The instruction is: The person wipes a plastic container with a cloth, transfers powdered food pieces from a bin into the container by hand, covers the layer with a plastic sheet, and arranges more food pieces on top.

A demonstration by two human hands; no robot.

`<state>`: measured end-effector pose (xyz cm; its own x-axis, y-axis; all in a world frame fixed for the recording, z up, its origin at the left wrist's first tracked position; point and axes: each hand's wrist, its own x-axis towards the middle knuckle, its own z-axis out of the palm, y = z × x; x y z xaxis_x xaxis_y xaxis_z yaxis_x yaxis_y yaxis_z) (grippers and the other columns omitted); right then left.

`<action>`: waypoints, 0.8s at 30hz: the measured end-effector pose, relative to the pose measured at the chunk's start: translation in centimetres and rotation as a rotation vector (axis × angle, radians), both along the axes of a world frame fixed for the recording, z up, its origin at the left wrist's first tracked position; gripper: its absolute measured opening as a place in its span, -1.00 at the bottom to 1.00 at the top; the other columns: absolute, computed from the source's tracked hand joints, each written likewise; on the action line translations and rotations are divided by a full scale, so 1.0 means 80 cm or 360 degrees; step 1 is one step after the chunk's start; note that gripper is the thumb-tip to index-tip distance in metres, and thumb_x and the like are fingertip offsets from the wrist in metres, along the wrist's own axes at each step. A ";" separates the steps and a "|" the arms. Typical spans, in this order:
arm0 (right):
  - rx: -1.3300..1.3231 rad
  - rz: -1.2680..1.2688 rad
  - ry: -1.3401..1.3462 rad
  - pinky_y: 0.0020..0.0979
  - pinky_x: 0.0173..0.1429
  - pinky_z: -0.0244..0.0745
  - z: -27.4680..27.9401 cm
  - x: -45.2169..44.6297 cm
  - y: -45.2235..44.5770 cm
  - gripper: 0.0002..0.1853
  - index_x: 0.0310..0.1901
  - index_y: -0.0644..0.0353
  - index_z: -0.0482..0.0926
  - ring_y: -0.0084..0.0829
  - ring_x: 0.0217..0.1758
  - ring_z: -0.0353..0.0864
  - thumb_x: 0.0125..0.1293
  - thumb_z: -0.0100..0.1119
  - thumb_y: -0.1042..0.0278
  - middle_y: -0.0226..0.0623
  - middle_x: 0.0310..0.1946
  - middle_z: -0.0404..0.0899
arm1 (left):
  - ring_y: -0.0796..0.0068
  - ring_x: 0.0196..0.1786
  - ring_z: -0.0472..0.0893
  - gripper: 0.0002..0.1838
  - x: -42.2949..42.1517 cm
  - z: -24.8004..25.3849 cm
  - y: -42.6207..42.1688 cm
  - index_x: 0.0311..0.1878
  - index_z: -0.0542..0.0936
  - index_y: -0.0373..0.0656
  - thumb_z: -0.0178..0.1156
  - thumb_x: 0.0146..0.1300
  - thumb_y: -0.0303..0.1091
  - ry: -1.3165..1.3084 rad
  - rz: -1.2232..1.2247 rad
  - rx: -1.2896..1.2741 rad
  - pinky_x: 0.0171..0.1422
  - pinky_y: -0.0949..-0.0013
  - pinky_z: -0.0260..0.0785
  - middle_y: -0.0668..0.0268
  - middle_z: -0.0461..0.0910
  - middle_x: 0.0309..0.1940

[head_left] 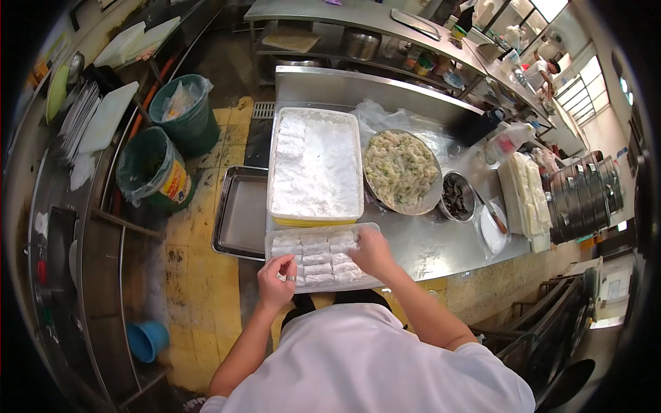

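Note:
In front of my body a shallow clear plastic tray (pixel 323 287) holds rows of white, flour-dusted rolls (pixel 317 259). At the tray's left side is my left hand (pixel 277 281), fingers curled together beside the rolls, with a ring on one finger. My right hand (pixel 372 255) bends down over the tray's right side, touching the end of a row; its fingertips are mostly hidden. Just beyond lies a large white bin of flour (pixel 320 165), with several coated rolls (pixel 292 134) along its left edge. To its right is a metal bowl of pale, green-flecked filling (pixel 401 171).
A small bowl of dark pieces (pixel 456 195), a knife (pixel 497 217) on a white plate (pixel 493 230), and a pale basket (pixel 516 196) stand rightward. An empty metal pan (pixel 242 206) sits left. Lined green bins (pixel 155 168) stand on the floor. A person (pixel 540 74) is far right.

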<state>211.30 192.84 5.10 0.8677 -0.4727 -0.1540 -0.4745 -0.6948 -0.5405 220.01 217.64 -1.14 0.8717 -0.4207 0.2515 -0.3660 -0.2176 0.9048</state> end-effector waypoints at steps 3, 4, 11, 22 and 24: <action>0.0095 -0.0149 -0.0365 0.03 -0.08 0.49 0.041 0.061 -0.012 -0.86 -0.39 0.35 0.51 0.23 -0.17 0.60 0.11 0.28 0.49 0.18 -0.34 0.59 | 0.46 -0.40 0.62 -0.83 -0.005 0.020 -0.011 -0.08 0.72 -0.28 0.34 0.27 -0.56 -0.0014 -0.0062 0.0002 -0.23 0.40 0.51 0.22 0.67 -0.37; 0.0117 -0.0119 -0.0598 0.03 -0.11 0.48 0.044 0.082 -0.017 -0.89 -0.44 0.35 0.49 0.26 -0.20 0.59 0.11 0.21 0.52 0.20 -0.36 0.57 | 0.47 -0.40 0.62 -0.83 -0.007 0.025 -0.016 -0.07 0.72 -0.28 0.34 0.27 -0.56 -0.0003 -0.0062 0.0002 -0.22 0.40 0.51 0.22 0.67 -0.37; -0.0010 0.0509 -0.0358 -0.05 0.20 0.58 -0.065 0.171 -0.083 -0.53 0.09 0.38 0.65 0.16 0.08 0.67 0.06 0.19 0.57 0.25 -0.10 0.68 | 0.51 -0.37 0.62 -0.76 -0.005 0.043 -0.078 0.03 0.71 -0.28 0.31 0.30 -0.59 0.0169 0.0036 0.0029 -0.25 0.41 0.51 0.24 0.70 -0.27; 0.0214 -0.0141 -0.0678 -0.12 0.32 0.54 0.041 0.111 -0.319 -0.65 0.05 0.27 0.74 0.03 0.19 0.68 0.29 0.36 0.28 0.10 0.05 0.72 | 0.55 -0.29 0.60 -0.68 -0.012 0.064 -0.237 0.14 0.66 -0.28 0.28 0.33 -0.59 0.0292 0.0007 0.0204 -0.18 0.46 0.49 0.25 0.66 -0.01; 0.0114 -0.0476 -0.0725 -0.10 0.21 0.60 0.018 0.103 -0.453 -0.64 0.01 0.30 0.73 0.05 0.06 0.74 0.28 0.32 0.24 0.07 -0.05 0.76 | 0.55 -0.29 0.60 -0.68 -0.026 0.057 -0.260 0.14 0.65 -0.28 0.29 0.33 -0.59 0.0282 0.0018 0.0220 -0.18 0.46 0.48 0.25 0.66 -0.02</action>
<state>219.57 156.63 6.57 0.6835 -0.7111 0.1649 -0.3525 -0.5194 -0.7785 217.94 196.88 3.38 0.9019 -0.4306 0.0347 -0.2011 -0.3474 0.9159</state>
